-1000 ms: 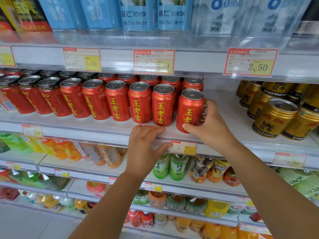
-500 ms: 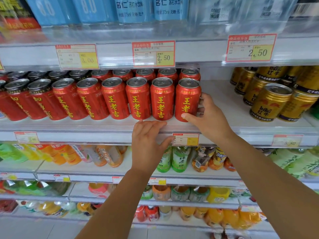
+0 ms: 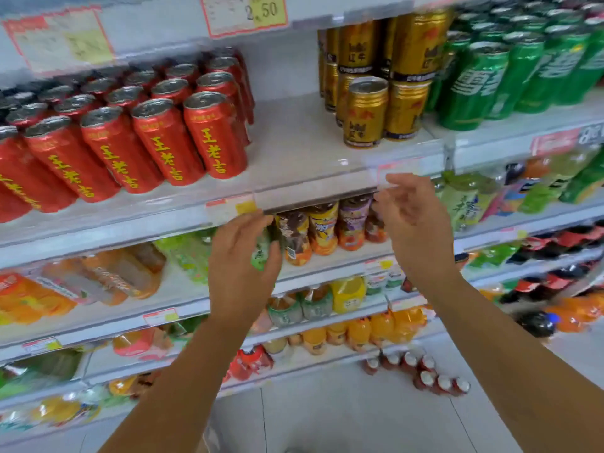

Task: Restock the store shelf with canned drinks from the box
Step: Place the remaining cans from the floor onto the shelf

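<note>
Now right hand (image 3: 415,223) has let go of the rightmost red metal can (image 3: 214,135); it and left hand (image 3: 242,266) hang loose, empty. Can's shelved, likely next: fetch another.

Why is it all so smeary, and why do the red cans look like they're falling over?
Head view: smeared, as if the camera moved, worst on the price tag, the orange bottles, the left hand and the right hand; the wide lens slants the red cans; the gold cans look sharper.
</note>
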Action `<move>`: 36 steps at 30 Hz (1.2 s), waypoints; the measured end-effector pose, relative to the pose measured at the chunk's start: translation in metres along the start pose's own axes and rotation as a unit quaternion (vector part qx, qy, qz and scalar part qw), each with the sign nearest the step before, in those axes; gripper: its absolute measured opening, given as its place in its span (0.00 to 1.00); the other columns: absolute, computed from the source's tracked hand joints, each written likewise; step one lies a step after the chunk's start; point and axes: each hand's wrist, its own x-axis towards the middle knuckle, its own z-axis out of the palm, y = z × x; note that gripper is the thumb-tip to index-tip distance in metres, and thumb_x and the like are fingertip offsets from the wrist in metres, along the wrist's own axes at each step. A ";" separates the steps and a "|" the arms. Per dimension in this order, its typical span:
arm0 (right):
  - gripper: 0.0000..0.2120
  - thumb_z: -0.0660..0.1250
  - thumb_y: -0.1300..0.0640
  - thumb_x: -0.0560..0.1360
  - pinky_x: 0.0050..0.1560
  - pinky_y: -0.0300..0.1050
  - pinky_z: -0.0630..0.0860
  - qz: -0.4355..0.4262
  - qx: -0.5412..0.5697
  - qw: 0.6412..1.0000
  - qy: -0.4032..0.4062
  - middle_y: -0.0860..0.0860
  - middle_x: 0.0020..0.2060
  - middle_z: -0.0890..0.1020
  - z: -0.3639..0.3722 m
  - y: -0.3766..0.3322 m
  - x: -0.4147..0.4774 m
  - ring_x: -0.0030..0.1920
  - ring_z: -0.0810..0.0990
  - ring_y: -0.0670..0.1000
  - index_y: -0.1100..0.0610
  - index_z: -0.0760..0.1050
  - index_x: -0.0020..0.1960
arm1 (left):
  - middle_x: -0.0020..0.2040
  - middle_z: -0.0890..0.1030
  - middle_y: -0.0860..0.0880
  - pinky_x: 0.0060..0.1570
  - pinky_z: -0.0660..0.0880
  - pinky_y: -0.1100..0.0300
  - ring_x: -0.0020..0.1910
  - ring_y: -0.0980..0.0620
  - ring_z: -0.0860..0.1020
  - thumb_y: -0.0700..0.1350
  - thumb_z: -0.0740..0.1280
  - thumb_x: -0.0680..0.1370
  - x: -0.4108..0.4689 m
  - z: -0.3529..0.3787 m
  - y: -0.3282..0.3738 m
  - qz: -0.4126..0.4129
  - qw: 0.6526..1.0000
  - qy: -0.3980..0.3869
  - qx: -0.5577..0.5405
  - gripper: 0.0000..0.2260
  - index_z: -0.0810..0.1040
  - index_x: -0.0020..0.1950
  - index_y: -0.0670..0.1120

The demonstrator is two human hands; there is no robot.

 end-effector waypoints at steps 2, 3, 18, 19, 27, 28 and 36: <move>0.09 0.65 0.54 0.78 0.47 0.39 0.77 0.065 -0.038 0.997 0.017 0.45 0.45 0.81 -0.047 0.046 -0.013 0.47 0.81 0.46 0.48 0.74 0.58 | 0.62 0.77 0.49 0.67 0.65 0.65 0.63 0.51 0.73 0.47 0.65 0.75 -0.036 0.039 0.023 -0.019 0.996 -0.082 -0.027 0.16 0.79 0.61 0.45; 0.08 0.65 0.54 0.78 0.45 0.38 0.76 0.102 -0.056 0.993 0.022 0.44 0.43 0.81 -0.070 0.071 -0.021 0.46 0.81 0.47 0.47 0.74 0.57 | 0.63 0.76 0.49 0.66 0.67 0.63 0.64 0.51 0.73 0.49 0.63 0.75 -0.057 0.060 0.035 -0.032 0.991 -0.128 -0.036 0.17 0.79 0.61 0.46; 0.09 0.62 0.56 0.75 0.40 0.49 0.78 0.505 -0.218 0.835 0.011 0.48 0.40 0.81 -0.282 0.435 -0.166 0.36 0.78 0.52 0.44 0.75 0.52 | 0.66 0.72 0.52 0.57 0.74 0.57 0.63 0.53 0.74 0.44 0.69 0.75 -0.341 0.356 0.121 -0.216 0.782 -0.584 -0.039 0.21 0.73 0.68 0.50; 0.09 0.63 0.56 0.75 0.41 0.50 0.79 0.512 -0.220 0.831 0.008 0.47 0.40 0.81 -0.283 0.462 -0.176 0.37 0.78 0.52 0.44 0.75 0.52 | 0.67 0.71 0.53 0.57 0.73 0.57 0.63 0.53 0.74 0.46 0.69 0.75 -0.357 0.378 0.116 -0.219 0.773 -0.594 -0.039 0.22 0.72 0.68 0.51; 0.13 0.67 0.56 0.74 0.49 0.51 0.78 0.555 -0.231 0.798 -0.038 0.48 0.51 0.80 -0.258 0.708 -0.244 0.48 0.80 0.52 0.46 0.74 0.57 | 0.69 0.69 0.52 0.62 0.72 0.53 0.64 0.51 0.74 0.51 0.69 0.75 -0.498 0.573 0.040 -0.261 0.730 -0.632 -0.011 0.28 0.65 0.73 0.53; 0.14 0.67 0.55 0.74 0.50 0.50 0.78 0.554 -0.238 0.796 -0.048 0.49 0.52 0.79 -0.256 0.737 -0.249 0.49 0.80 0.51 0.47 0.74 0.60 | 0.70 0.68 0.50 0.62 0.72 0.53 0.64 0.51 0.74 0.52 0.70 0.75 -0.515 0.596 0.029 -0.264 0.724 -0.637 -0.003 0.29 0.64 0.74 0.52; 0.43 0.75 0.51 0.70 0.59 0.51 0.74 0.522 -0.267 0.801 -0.123 0.51 0.69 0.67 -0.239 0.912 -0.262 0.61 0.75 0.52 0.39 0.52 0.75 | 0.76 0.61 0.51 0.68 0.67 0.52 0.73 0.52 0.64 0.52 0.74 0.72 -0.605 0.734 -0.035 -0.237 0.755 -0.611 -0.037 0.43 0.50 0.79 0.55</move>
